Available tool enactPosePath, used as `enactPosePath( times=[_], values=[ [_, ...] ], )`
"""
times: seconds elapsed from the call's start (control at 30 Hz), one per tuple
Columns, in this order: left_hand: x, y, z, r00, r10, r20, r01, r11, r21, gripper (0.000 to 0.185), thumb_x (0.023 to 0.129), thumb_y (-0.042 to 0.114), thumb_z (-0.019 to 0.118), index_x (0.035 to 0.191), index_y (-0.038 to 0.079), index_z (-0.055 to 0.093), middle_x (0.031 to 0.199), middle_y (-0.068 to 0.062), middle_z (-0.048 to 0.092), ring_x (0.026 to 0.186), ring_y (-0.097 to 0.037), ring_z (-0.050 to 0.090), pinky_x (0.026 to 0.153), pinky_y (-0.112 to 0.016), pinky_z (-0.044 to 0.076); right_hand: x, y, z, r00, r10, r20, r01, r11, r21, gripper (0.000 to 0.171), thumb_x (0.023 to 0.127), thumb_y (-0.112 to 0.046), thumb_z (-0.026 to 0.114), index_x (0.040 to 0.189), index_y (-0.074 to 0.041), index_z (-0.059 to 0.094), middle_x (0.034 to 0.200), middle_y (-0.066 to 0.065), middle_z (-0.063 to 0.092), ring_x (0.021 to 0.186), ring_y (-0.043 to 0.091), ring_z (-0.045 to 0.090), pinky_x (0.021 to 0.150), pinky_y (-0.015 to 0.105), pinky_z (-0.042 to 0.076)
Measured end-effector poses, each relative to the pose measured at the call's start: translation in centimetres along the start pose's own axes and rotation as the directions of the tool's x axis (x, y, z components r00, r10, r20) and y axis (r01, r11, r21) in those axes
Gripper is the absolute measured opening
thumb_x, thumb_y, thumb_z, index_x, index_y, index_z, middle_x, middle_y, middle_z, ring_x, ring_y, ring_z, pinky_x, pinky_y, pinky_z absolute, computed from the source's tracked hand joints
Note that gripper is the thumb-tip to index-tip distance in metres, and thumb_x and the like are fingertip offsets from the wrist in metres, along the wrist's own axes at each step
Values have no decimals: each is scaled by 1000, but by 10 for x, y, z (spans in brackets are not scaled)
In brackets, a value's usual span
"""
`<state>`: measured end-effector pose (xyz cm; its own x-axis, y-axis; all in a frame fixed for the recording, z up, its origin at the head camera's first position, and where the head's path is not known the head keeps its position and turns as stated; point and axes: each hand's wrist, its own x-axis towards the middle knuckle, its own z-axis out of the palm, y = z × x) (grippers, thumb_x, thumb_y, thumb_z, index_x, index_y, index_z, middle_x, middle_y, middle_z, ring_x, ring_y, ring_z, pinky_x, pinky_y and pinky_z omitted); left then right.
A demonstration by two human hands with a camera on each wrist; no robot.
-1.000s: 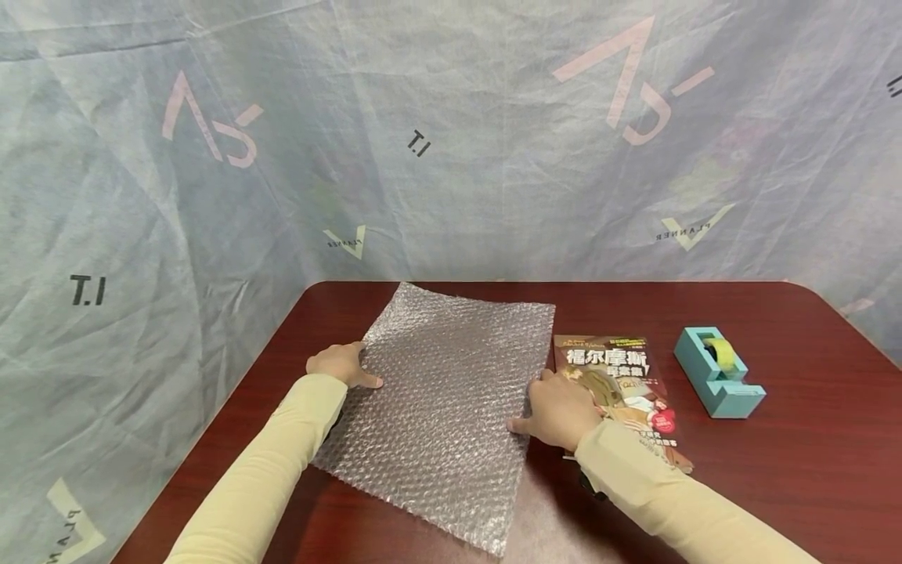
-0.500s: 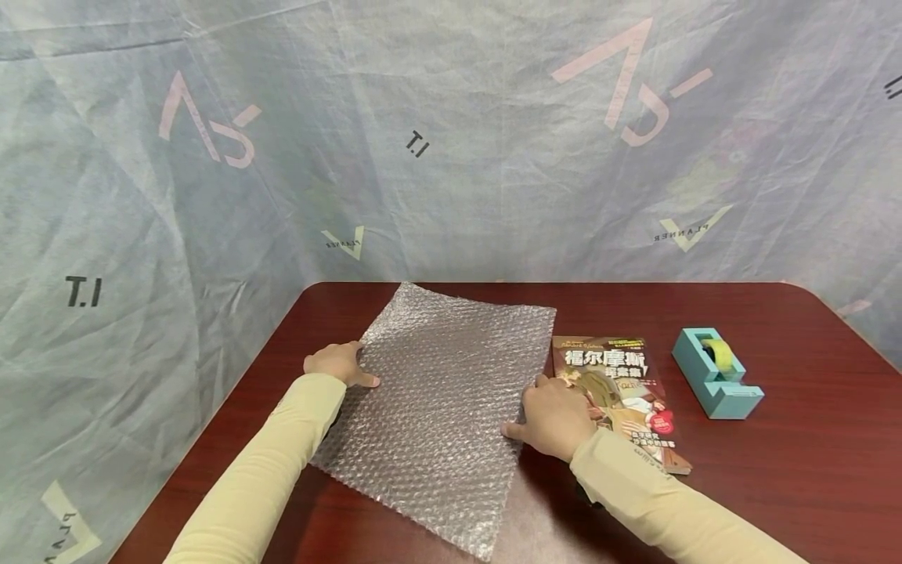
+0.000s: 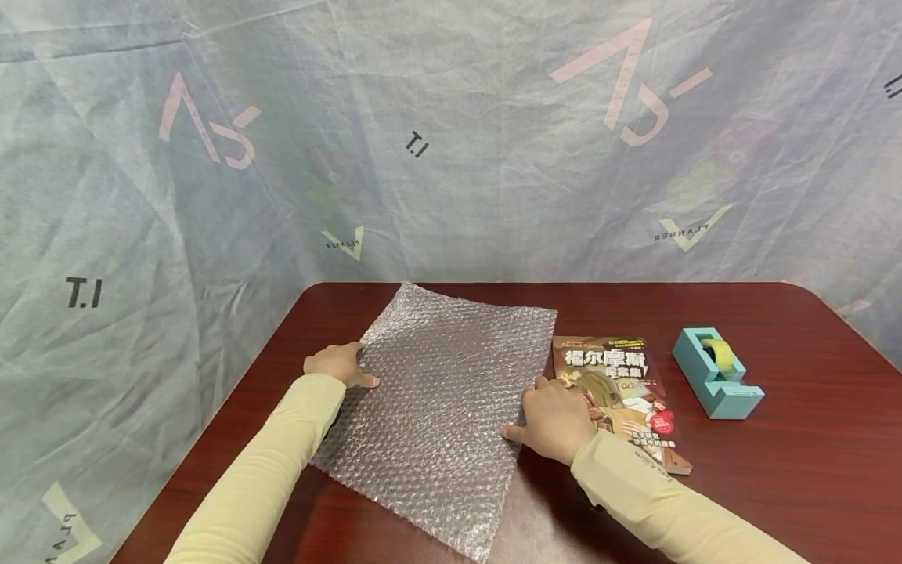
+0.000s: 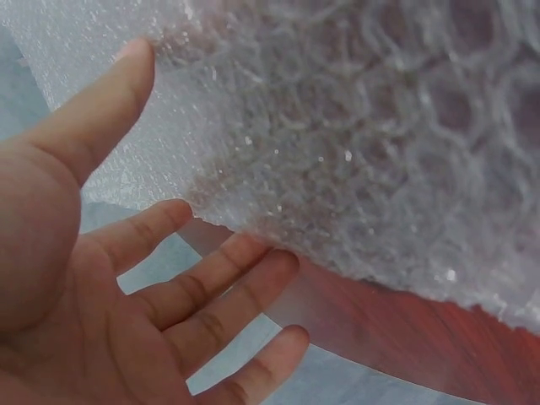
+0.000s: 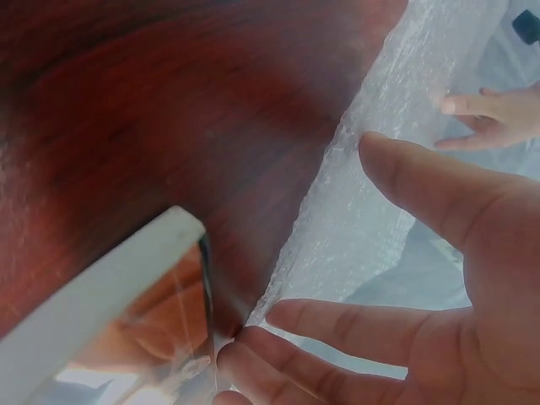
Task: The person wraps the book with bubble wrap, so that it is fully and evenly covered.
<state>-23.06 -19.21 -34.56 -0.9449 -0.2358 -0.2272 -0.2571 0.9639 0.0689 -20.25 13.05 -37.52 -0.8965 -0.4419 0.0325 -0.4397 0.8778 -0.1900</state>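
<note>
A sheet of clear bubble wrap point(image 3: 444, 392) lies flat on the dark red table point(image 3: 789, 478). At its left edge rests my left hand point(image 3: 336, 366). The thumb lies on the wrap and the loosely spread fingers point(image 4: 211, 278) reach along its edge in the left wrist view. My right hand point(image 3: 558, 419) is at the opposite edge, its thumb point(image 5: 413, 181) over the wrap and the other fingers relaxed along the border. Just right of that hand is a paperback book point(image 3: 620, 384) with a colourful illustrated cover, partly hidden behind the hand and sleeve.
To the right of the book stands a teal tape dispenser point(image 3: 717, 374) with a yellow roll. A pale printed cloth point(image 3: 493, 172) hangs behind the table and along its left side.
My right hand has shifted slightly left, and the wrap's near corner has moved a little left with it. More of the book's lower part shows. The left hand has barely moved.
</note>
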Motion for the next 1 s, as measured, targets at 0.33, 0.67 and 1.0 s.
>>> enactPosePath(
  times=[0.33, 0.67, 1.0],
  values=[
    [-3, -2, -4, 1000, 15, 18, -15, 1000, -11, 82, 88, 38, 80, 151, -1, 43, 145, -28, 51, 127, -46, 53, 102, -61, 41, 0, 0, -1, 1000, 6, 7, -6, 1000, -2, 48, 81, -50, 83, 75, -7, 64, 90, 14, 58, 83, 33, 62, 62, 52, 54],
    [-3, -1, -3, 1000, 14, 21, -13, 1000, -24, 82, 88, 36, 81, 150, -2, 43, 144, -29, 52, 126, -46, 54, 103, -61, 41, -2, 1, 0, 1000, -2, -20, 2, 1000, -10, 48, 81, -50, 83, 80, -5, 66, 89, 14, 59, 83, 32, 61, 61, 51, 53],
    [2, -7, -1, 999, 7, 39, -5, 998, -66, 83, 91, 37, 76, 155, 1, 37, 148, -28, 49, 123, -47, 55, 101, -62, 41, 0, 3, -6, 1000, -4, -22, 4, 1000, 15, 52, 80, -53, 82, 88, -3, 70, 96, 18, 63, 86, 37, 64, 66, 54, 55]
  ],
)
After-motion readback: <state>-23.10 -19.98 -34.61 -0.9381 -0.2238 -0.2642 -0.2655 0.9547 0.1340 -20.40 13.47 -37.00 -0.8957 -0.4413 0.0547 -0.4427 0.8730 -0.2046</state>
